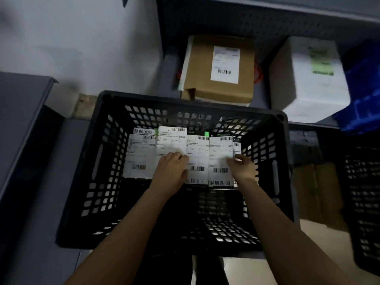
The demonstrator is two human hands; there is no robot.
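Head view: the parcels (197, 153) lie in a row, labels up, at the far end of the crate (185, 103). Your left hand (171, 169) rests on the middle ones with fingers relaxed, gripping nothing, and your right hand (243, 166) pinches the right edge of the fourth parcel (220, 149). Press down with the left so the row can't slide, then lift the fourth parcel straight up by that edge, clear of the thin one (236, 148) beside it, barcode facing you.
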